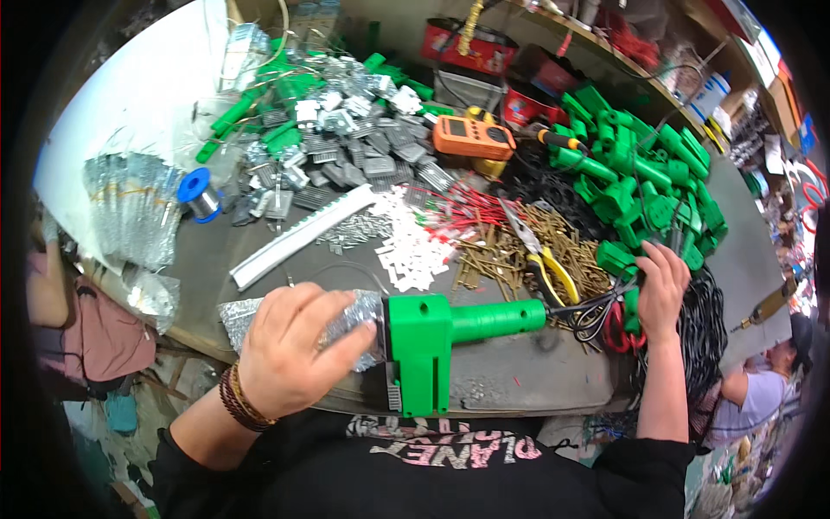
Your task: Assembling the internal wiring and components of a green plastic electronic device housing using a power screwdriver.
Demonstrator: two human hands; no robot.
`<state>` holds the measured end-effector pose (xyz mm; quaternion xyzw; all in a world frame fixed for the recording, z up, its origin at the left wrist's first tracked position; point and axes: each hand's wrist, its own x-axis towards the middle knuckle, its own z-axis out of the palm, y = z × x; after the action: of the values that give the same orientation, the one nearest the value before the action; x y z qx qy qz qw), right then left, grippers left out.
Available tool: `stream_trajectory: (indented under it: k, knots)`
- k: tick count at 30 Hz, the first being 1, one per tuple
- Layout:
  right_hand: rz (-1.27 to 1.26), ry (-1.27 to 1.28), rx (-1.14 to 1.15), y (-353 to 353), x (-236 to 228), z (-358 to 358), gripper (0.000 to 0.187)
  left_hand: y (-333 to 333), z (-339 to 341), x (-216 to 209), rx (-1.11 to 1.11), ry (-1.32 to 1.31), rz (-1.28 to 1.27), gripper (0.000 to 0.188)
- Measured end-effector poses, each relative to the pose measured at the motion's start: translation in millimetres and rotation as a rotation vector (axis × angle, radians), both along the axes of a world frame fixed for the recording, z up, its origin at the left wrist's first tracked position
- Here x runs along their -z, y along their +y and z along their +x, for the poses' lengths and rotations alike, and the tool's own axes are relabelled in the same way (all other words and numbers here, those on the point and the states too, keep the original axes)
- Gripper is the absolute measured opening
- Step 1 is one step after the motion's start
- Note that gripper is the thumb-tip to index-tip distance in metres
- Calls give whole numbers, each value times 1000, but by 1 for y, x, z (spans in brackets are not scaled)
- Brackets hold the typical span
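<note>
My left hand is closed over a silver foil-like sleeve, which extends to both sides of it. Joined to the sleeve's right end is a green plastic tool housing with a round green handle pointing right. A black cord runs from the handle's end toward my right hand. The fingers of that hand are curled beside a small green plastic piece; what they grip is hidden. Red-handled scissors lie just left of the right wrist.
Yellow-handled pliers lie on brass-coloured rods. Beyond them are white pieces, grey metal parts, an orange multimeter and piled green housings. A solder spool stands left, black cables right.
</note>
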<state>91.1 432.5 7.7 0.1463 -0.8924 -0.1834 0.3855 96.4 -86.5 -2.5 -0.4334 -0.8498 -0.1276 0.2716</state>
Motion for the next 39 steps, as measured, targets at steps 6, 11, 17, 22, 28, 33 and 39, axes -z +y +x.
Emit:
stream_trajectory:
  k: [6, 11, 17, 22, 28, 33, 39]
  knots:
    - [-24, 148, -93, 1, -3, 14, 22, -11, 16, 14, -121, 495, 42, 28]
    - [-76, 146, -98, -5, -12, 28, 23, -18, 25, 19, -137, 576, 85, 21]
    - [-70, 208, -135, -6, -8, 43, 18, -35, 39, 21, -164, 651, -16, 22]
    - [-157, 120, -211, -21, -14, 49, 18, -51, 53, 19, -184, 655, -19, 20]
    - [-311, -223, -514, -82, -24, 71, 28, -122, 58, -32, -168, -21, -148, 44]
    - [-141, -571, -832, -236, -40, 29, 22, -87, 69, -73, 39, -730, 313, 60]
    - [-415, -538, -1244, -320, -30, 15, 34, -69, 90, -13, -253, -1103, 310, 32]
